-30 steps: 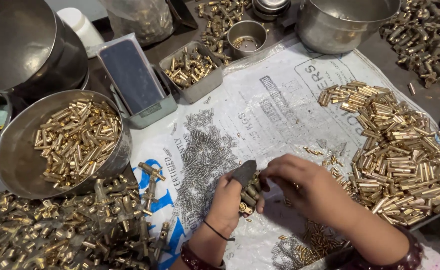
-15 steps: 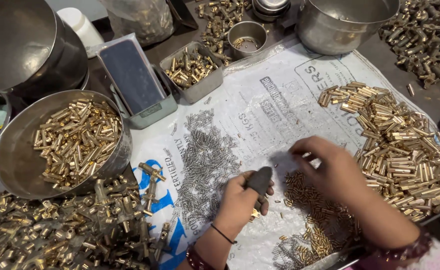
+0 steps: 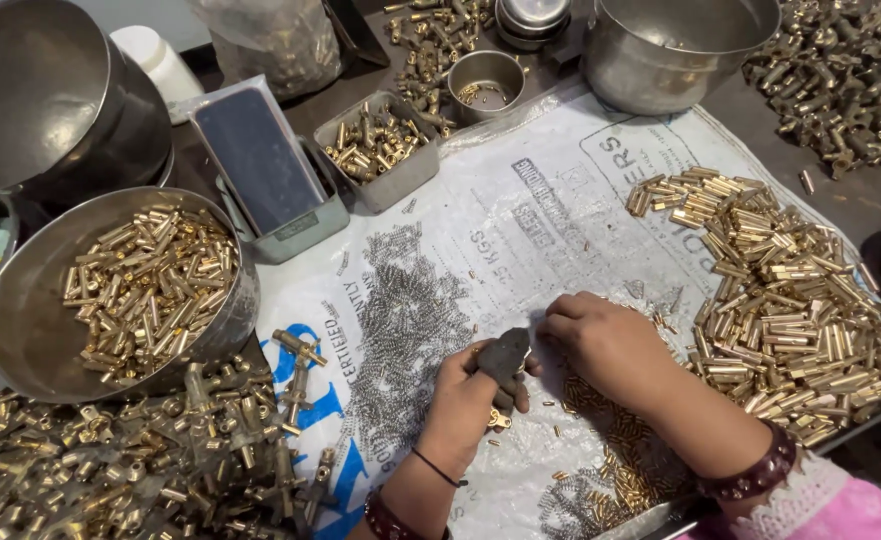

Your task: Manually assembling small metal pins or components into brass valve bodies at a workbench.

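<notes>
The left hand point(image 3: 465, 400) remains clamped on a dark flat tool point(image 3: 503, 357) near centre. The right hand point(image 3: 605, 335), fingers together, has returned beside it from the small brass pins point(image 3: 620, 440), seemingly bringing one.

Springs point(image 3: 405, 330) left of brass tubes point(image 3: 790, 300)

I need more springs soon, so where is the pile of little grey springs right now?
In the head view, the pile of small grey springs lies on the printed white sack, left of centre, just above the left hand and right of the steel bowl of brass tubes.
</notes>
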